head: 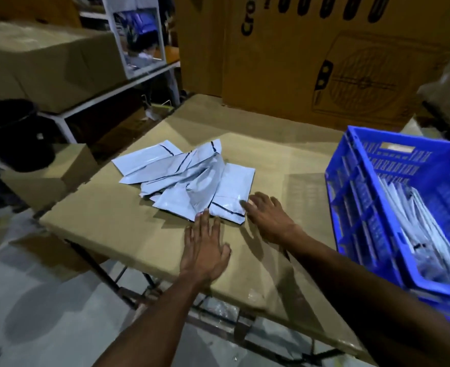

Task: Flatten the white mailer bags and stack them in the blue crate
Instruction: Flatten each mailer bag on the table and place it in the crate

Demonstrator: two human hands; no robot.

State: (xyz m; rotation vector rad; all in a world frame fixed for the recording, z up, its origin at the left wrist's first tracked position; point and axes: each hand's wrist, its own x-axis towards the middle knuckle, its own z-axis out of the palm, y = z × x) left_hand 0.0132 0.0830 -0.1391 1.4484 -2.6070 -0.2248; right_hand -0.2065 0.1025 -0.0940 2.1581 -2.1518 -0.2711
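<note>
Inside blue crate [356, 186]: approx. several mailer bags [414, 234], stacked; count unclear.

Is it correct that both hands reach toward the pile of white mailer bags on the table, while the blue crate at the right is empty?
Not quite: the blue crate is not empty. The head view shows white bags already inside it. Both the left hand and right hand do reach toward the pile of white mailer bags on the table.

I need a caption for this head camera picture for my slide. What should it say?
Two open hands, left hand and right hand, reach a pile of crumpled white plastic mailer bags beside a blue plastic crate.
</note>
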